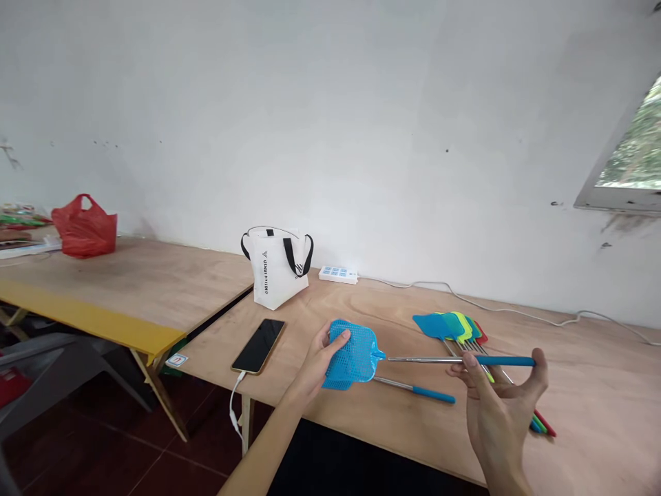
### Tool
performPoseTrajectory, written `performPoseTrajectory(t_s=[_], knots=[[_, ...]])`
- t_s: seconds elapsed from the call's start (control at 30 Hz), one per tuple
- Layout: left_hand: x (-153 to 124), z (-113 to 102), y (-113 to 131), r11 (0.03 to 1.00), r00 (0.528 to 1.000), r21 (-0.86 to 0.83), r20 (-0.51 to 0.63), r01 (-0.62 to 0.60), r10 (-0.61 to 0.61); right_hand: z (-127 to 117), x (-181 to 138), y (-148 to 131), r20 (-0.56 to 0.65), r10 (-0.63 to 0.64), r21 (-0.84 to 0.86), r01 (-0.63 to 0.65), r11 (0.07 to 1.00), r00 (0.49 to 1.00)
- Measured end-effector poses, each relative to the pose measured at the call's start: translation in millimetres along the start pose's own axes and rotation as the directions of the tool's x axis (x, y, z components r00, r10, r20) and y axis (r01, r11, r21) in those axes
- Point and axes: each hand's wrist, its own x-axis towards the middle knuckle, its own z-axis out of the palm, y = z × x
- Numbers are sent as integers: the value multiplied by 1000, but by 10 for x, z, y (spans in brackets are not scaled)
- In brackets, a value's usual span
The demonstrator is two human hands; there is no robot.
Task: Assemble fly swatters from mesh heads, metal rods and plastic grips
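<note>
My left hand (316, 362) pinches a blue fly swatter head (356, 348), a perforated plastic paddle, with its narrow neck turned right. In my right hand (496, 399) is a telescopic metal rod with a blue grip (503, 360), held level with its thin tip just short of the paddle's neck. Below them, another rod with a blue grip (434, 395) lies on the table, and a second blue mesh paddle (337, 384) shows partly hidden under the first. Behind my right hand lies a fanned pile of fly swatters (454, 325) in blue, green, yellow and red, partly covered by the hand.
A phone (259, 346) on a white cable lies at the left of the wooden table (593, 386). Against the wall stand a white bag (279, 272) and a power strip (338, 275) with a trailing cord. A red plastic bag (85, 227) sits on the adjoining table.
</note>
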Motion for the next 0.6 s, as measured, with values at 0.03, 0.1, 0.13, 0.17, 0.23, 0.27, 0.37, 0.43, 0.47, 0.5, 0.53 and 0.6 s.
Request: performPoseTrajectory(t_s=[0.03,0.1,0.13,0.17,0.23,0.27,0.37,0.43,0.47,0.5,0.53,0.6], knots=[[-1,3,-4,1000,1000,0,0,8,-8,3,-7,6,8,-1,-1,1,1000,1000],[3,6,-18,1000,1000,-4,-1,18,-18,7,-15,23,14,-13,0,13,1000,1000],[8,6,-25,1000,1000,-6,-4,20,-20,9,-18,32,11,-20,1,20,1000,1000],[12,4,-32,1000,1000,-5,-7,19,-19,12,-19,39,5,-25,2,25,1000,1000],[19,1,-38,1000,1000,7,-12,15,-15,20,-20,48,-9,-27,1,27,1000,1000],[20,2,-38,1000,1000,12,-14,12,-12,24,-22,50,-14,-25,1,25,1000,1000],[9,15,-29,1000,1000,9,-13,7,-7,39,-35,52,-33,-29,3,29,1000,999],[-6,31,-28,1000,1000,4,-16,7,-7,47,-54,60,-51,-56,-6,56,998,997],[-12,40,-31,1000,1000,3,-19,4,-4,50,-65,67,-56,-75,-13,74,997,996],[-18,49,-36,1000,1000,4,-26,-2,3,54,-77,75,-56,-94,-20,93,996,994],[-22,57,-44,1000,999,7,-37,-14,14,57,-89,83,-54,-111,-24,110,994,992],[-28,72,-60,999,997,25,-64,-48,49,64,-110,101,-58,-135,-21,134,991,989]])
